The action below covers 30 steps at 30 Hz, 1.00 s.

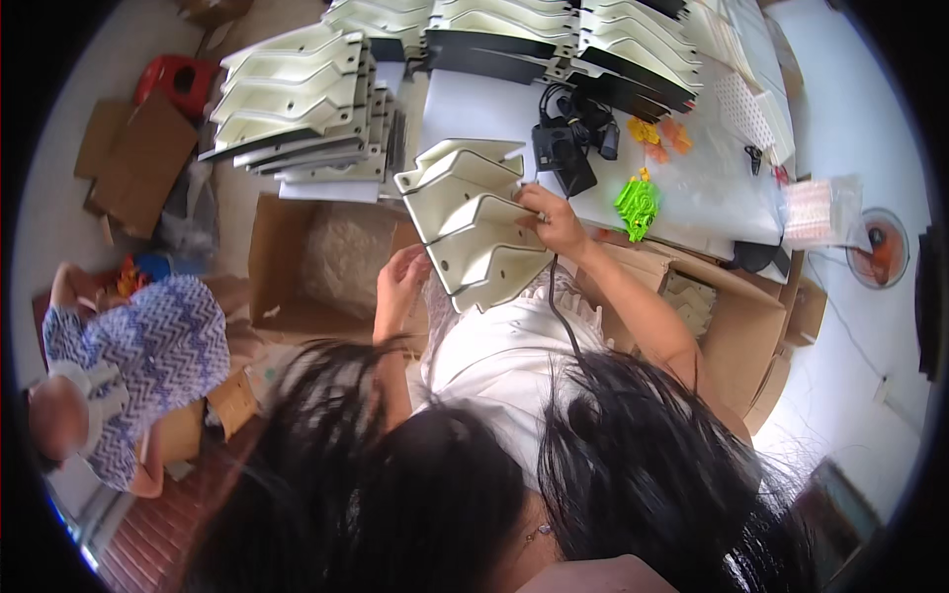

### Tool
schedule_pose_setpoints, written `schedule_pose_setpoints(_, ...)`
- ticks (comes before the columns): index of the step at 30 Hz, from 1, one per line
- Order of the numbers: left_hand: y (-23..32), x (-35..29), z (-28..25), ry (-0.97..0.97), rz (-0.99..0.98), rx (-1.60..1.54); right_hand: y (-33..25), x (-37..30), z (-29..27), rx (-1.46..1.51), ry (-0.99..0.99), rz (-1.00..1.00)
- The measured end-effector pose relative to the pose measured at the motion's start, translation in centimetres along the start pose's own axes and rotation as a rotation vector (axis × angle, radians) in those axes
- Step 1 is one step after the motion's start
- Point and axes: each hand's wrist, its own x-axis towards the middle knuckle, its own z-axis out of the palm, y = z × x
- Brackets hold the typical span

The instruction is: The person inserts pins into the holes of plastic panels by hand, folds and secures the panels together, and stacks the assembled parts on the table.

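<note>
A cream moulded plastic part with wavy ridges and small holes is held up over my lap, tilted, at the near edge of the table. My right hand is closed on its right edge, fingers over the ridged face. Close by its lower left edge is my left hand, fingers loosely bent and apart; the fingertips lie near the edge, and whether they touch it is unclear. A dark cable hangs down below my right hand.
Stacks of similar cream parts fill the table's far side. A black power adapter, a green netted bundle and orange pieces lie on the table. Cardboard boxes stand below. Another person sits at the left.
</note>
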Motion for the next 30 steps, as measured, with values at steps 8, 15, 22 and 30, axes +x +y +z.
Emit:
schedule_pose_setpoints(8, -3.8, -3.3, -1.8, 0.318, 0.029, -0.189, 4.1, 11.3, 1.6, -0.519, -0.371, -0.563)
schedule_pose_setpoints(15, -1.8, -0.5, 1.3, 0.45, 0.069, 0.004, 8.3, 13.3, 3.6, -0.798, -0.511, -0.651)
schedule_pose_setpoints(22, -4.4, 6.2, 1.2, 0.653, 0.122, 0.331, 10.2, 13.2, 5.0, -0.694, -0.463, -0.617)
schedule_pose_setpoints(30, -3.4, 10.1, 2.6, 0.706, 0.092, 0.453, 10.0, 17.1, 3.3, -0.709, -0.343, -0.738)
